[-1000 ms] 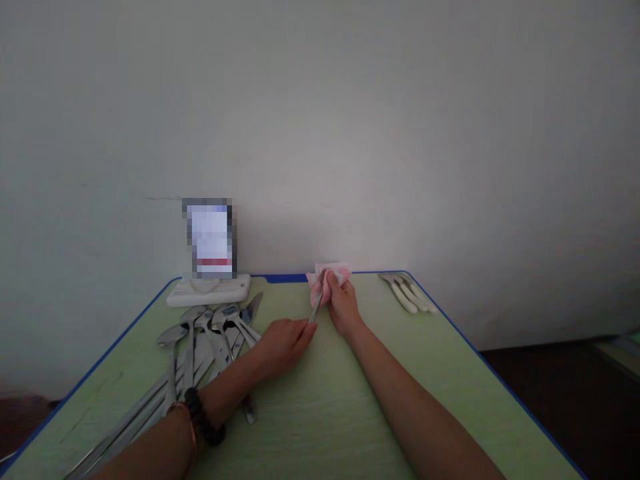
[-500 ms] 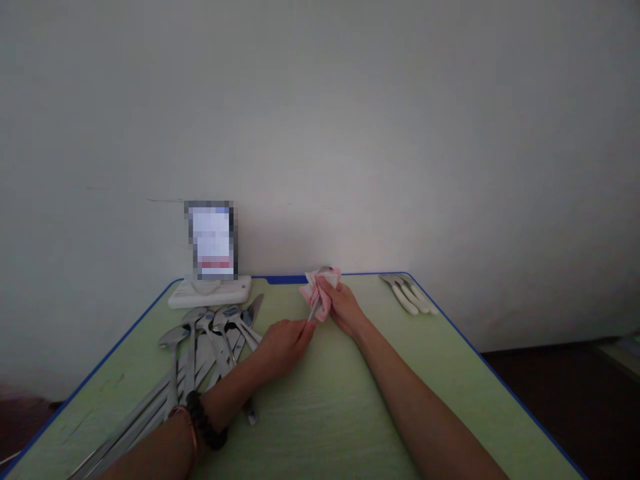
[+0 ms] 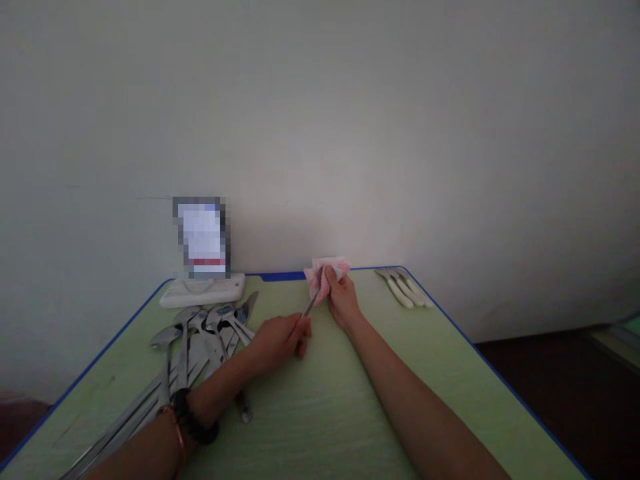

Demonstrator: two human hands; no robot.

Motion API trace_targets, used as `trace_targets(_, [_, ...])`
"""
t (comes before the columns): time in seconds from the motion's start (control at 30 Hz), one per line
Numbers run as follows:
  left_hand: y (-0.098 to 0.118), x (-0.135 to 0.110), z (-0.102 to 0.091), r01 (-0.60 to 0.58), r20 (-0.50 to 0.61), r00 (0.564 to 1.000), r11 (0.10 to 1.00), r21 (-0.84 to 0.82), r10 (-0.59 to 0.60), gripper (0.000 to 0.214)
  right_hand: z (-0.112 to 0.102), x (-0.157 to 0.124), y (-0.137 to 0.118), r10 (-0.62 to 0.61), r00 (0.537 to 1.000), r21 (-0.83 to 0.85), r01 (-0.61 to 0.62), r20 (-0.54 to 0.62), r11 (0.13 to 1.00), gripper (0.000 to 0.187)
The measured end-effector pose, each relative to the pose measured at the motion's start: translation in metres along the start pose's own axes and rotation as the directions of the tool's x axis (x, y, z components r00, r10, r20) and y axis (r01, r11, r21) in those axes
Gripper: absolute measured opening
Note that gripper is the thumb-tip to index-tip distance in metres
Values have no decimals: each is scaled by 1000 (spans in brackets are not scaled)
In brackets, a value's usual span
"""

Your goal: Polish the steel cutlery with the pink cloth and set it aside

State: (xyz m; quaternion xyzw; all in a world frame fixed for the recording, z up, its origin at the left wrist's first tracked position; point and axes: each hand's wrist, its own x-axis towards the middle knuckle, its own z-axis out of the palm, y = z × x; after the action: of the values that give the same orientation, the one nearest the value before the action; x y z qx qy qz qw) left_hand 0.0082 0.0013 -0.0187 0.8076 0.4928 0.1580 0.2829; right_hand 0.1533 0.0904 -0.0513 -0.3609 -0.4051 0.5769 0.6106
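Observation:
My left hand (image 3: 283, 341) is closed around the handle end of a slim metal spoon (image 3: 311, 303), which slants up and away over the table. A crumpled pink and white cloth (image 3: 325, 277) is pinched in my right hand (image 3: 344, 297), thumb on top. The cloth wraps the spoon's far end, so its head is hidden. Beneath and beyond my left forearm lies a heap of metal cutlery, with several spoons (image 3: 167, 337), a knife blade (image 3: 249, 308) and long thin metal rods (image 3: 107, 440).
Several forks (image 3: 400, 293) with cream handles lie side by side at the table's far right corner. A blurred-out phone (image 3: 205, 237) stands on a white stand (image 3: 203, 291) at the far left. The green table (image 3: 320, 413) has a blue rim and meets a pale wall (image 3: 320, 133).
My right hand and the cloth have shifted slightly up, opening more of the spoon's handle to view. The metal tip that poked past the cloth is now covered. The view has turned slightly right.

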Motion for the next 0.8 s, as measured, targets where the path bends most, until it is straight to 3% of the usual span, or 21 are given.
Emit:
trace_targets(0.1, [-6,2,2,35,-70,997,998,-56,-39,35,3,-5,-4,39,998,22,-41,55,999,30])
trace_targets(0.2, [-8,3,3,39,-96,994,997,-61,-44,34,7,-12,-11,170,957,-20,-170,235,985,31])
trace_targets(0.3, [-7,3,4,37,-101,994,999,-24,-39,32,10,-17,-16,215,924,-43,-212,315,976,32])
trace_targets(0.5, [-6,5,7,78,-112,992,989,122,-65,32,10,-13,-12,146,975,89,-163,168,983,30])
trace_targets(0.6, [-3,4,7,99,-62,994,974,202,-88,34,9,-9,-8,6,999,103,-11,52,995,29])
trace_targets(0.7, [0,0,6,84,-6,996,965,250,-85,34,7,-7,-8,-174,985,38,174,-1,984,41])
trace_targets(0.8, [1,-3,5,31,26,999,979,200,-37,34,6,-7,-11,-217,976,-27,217,12,976,51])
